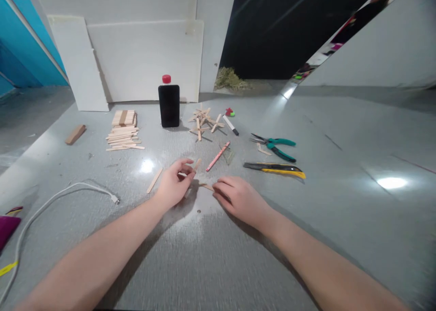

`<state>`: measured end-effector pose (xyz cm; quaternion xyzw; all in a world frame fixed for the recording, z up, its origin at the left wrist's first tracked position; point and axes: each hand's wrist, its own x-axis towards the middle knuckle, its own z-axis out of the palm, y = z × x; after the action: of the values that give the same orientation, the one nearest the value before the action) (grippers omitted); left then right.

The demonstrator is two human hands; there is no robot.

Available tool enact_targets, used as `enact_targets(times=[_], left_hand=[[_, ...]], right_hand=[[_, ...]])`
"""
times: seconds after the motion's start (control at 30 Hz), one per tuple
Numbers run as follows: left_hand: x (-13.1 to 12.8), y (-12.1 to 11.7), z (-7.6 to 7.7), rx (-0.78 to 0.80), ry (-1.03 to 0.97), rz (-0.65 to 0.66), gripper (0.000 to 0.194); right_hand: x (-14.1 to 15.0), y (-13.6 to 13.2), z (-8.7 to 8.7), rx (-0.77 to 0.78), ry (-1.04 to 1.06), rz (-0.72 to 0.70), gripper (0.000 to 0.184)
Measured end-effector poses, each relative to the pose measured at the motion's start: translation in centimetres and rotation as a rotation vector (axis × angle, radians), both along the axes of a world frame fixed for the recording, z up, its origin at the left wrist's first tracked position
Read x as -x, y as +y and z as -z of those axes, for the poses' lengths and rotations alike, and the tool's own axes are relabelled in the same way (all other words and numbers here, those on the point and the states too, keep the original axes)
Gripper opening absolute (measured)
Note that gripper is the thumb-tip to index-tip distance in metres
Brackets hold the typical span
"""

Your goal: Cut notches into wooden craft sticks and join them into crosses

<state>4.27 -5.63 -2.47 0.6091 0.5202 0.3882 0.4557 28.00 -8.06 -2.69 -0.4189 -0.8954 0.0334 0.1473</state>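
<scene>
**Left grip [175,181], right grip [241,197]: one stick in each**

Pinching a stick [198,164] between thumb and fingers at the left, tilted up and away. Pinching a second stick [206,187] by fingertips at the right, lying low over the counter [190,268], pointing towards the left thumb; impossible to tell whether touching it.

Could twist or slip, being pinched over so little of a narrow strip. Could snap or splinter if bent hard, looking thin. Might knock the pen [218,156], just beyond the gap between the grips, or catch the knife [275,168], beyond the right grip, by reaching carelessly.

Pale, flat, slim, seemingly wooden; partly hidden by fingers. Much like the loose stick [154,180] left of the left grip.
</scene>
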Motion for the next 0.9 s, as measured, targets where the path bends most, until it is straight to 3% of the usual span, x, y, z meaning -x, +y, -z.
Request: enact_targets(times=[0.27, 0.53, 0.7, 0.8, 0.9], left_hand=[[0.0, 0.0, 0.3, -0.062, 0.115, 0.02, 0.031], [0.7, 0.3, 0.4, -0.227, 0.385, 0.013, 0.026], [1.0, 0.4, 1.0, -0.37, 0.501, 0.053, 0.027], [0.8, -0.1, 0.9, -0.468, 0.547, 0.169, 0.024], [0.3, -0.9, 0.6, -0.572, 0.596, 0.405, 0.021]], right_hand=[[-0.3, 0.0, 0.9, 0.036, 0.047, 0.091, 0.016], [-0.3, 0.0, 0.4, 0.11, 0.197, -0.01, 0.012], [-0.5, 0.1, 0.3, 0.103, 0.27, -0.027, 0.02], [-1.6, 0.6, 0.2, 0.042, 0.294, 0.057, 0.023], [-3.5, 1.7, 0.0, -0.053, 0.301, 0.19, 0.026]])
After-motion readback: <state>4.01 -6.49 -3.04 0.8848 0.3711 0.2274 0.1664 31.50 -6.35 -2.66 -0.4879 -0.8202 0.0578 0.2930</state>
